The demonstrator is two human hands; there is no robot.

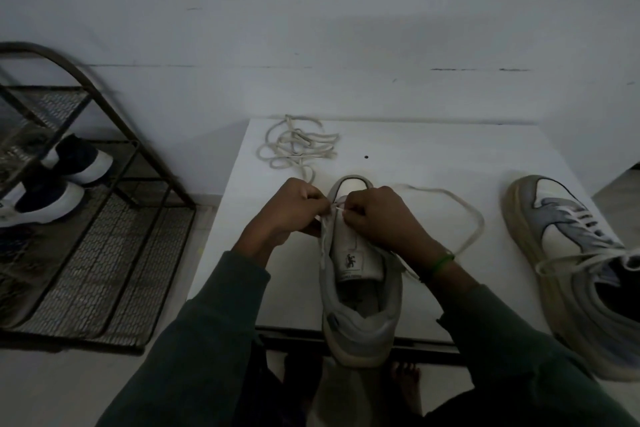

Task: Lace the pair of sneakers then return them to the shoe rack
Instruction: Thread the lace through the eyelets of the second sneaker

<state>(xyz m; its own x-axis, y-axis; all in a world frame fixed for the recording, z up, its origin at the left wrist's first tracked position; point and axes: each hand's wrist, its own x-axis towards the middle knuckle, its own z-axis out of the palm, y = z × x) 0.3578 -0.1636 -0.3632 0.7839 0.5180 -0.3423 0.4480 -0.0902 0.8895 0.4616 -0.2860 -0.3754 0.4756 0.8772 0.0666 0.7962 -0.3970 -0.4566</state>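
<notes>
Smooth white tabletop (433, 156) against a pale wall (311, 28). At its near edge, heel overhanging: grey-and-white sneaker (360, 315), toe pointing away. Left hand (287, 208) and right hand (377, 215) curled over the eyelets, both pinching the flat cream lace (467, 215), its slack looping right. Chunky second sneaker (561, 253) further right. Tangled spare lace (298, 146) at the far corner. On the floor left, a wire-mesh shoe rack (114, 253) bearing dark shoes (69, 163).
</notes>
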